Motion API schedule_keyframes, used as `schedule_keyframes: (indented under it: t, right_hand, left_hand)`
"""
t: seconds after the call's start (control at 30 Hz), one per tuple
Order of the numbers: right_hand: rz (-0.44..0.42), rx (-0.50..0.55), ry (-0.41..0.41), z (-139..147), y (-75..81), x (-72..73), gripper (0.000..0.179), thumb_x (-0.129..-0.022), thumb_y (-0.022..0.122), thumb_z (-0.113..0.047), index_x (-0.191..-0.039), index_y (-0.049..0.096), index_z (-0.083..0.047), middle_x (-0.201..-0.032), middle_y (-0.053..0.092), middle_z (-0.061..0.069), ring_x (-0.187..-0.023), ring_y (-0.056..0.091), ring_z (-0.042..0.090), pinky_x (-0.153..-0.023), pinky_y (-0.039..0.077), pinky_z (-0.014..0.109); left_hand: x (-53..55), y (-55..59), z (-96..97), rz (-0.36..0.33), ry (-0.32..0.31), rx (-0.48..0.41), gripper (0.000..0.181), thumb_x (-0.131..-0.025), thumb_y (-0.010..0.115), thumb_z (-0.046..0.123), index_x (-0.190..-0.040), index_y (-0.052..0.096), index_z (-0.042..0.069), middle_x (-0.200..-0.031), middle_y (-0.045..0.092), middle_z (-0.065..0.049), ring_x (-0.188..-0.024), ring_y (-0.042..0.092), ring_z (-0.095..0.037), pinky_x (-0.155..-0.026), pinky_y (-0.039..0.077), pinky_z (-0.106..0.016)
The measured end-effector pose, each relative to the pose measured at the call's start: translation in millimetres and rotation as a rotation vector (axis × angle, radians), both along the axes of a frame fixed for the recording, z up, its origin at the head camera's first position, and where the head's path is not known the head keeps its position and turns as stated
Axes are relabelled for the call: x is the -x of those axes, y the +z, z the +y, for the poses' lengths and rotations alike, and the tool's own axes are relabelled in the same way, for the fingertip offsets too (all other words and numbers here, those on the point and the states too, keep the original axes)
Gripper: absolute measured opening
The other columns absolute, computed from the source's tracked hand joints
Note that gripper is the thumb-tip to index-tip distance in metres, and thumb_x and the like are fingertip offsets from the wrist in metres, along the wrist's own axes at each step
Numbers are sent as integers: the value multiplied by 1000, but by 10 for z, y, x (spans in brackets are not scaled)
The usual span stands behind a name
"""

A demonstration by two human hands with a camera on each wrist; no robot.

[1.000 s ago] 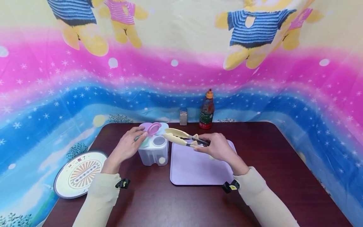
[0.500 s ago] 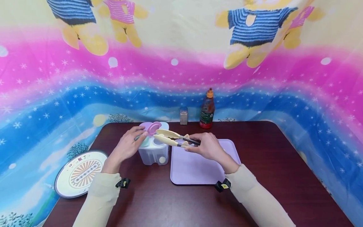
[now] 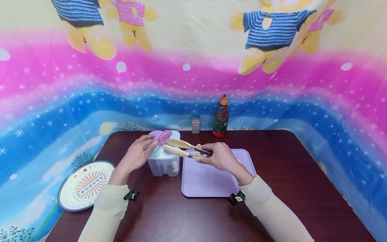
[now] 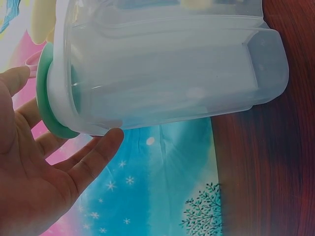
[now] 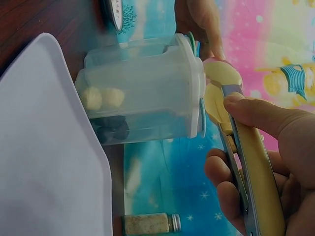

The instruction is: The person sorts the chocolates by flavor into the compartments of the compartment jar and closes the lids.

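In the head view, my left hand (image 3: 137, 153) is at a clear storage box (image 3: 163, 166) with coloured flip lids. Its thumb touches the raised pink lid (image 3: 164, 136); in the left wrist view its outstretched fingers rest by the green lid (image 4: 45, 93) and the box's side. My right hand (image 3: 222, 156) grips cream-tipped tongs (image 3: 178, 144) over the uncovered opening. The tongs' tips stand apart, and I see nothing between them. Two pale chunks (image 5: 102, 98) lie at the bottom of one compartment in the right wrist view; dark pieces (image 5: 112, 129) lie in the neighbouring one.
A lilac tray (image 3: 208, 183) lies right of the box, with a small pale piece (image 3: 239, 160) partly hidden behind my right wrist. A patterned plate (image 3: 86, 186) is at left. A spice jar (image 3: 196, 125) and a sauce bottle (image 3: 220, 119) stand at the back edge.
My right hand has moved left with the tongs, bringing their tips over the opening. The pale patch inside the box has grown taller. My left hand has stayed put.
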State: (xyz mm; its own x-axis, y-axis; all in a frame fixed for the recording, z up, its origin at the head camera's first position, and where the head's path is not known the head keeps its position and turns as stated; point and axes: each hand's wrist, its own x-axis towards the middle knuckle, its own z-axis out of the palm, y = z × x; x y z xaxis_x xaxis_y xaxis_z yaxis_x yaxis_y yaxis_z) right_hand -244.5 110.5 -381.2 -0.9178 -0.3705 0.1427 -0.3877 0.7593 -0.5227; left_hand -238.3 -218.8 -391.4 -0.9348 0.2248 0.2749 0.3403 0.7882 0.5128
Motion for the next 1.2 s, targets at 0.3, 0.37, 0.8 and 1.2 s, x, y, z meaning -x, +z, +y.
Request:
schedule_keyframes:
  t: [0.3, 0.37, 0.8, 1.2]
  right_hand:
    - [38, -15, -14, 181, -8, -5, 53, -76, 84, -46, -123, 73, -23, -102, 76, -2, -81, 55, 15, -67, 40, 28]
    - [34, -14, -25, 258, -11, -5, 54, -76, 84, -47, -124, 72, -23, -103, 75, -1, -82, 55, 15, -67, 41, 28]
    - [42, -22, -85, 793, -73, -26, 56, -78, 83, -45, -125, 72, -17, -112, 75, 6, -87, 60, 17, -67, 45, 28]
    - [39, -24, -126, 1198, -182, -34, 58, -80, 82, -45, -125, 71, -12, -111, 75, 12, -82, 58, 18, -61, 43, 28]
  left_hand:
    - [1, 2, 4, 1, 0, -8, 54, -106, 42, 41, -134, 61, 0, -150, 49, -17, -142, 40, -40, -117, 29, -60]
    - [0, 3, 5, -2, 1, -8, 54, -106, 42, 42, -135, 61, -1, -150, 49, -16, -143, 39, -40, -117, 28, -60]
    - [2, -7, -2, 12, -3, 1, 54, -106, 41, 41, -134, 61, -1, -150, 49, -17, -142, 39, -41, -117, 28, -61]
    - [7, -8, -6, 18, -2, -1, 54, -106, 42, 41, -134, 61, 0, -149, 50, -16, -142, 40, -40, -116, 28, -60]
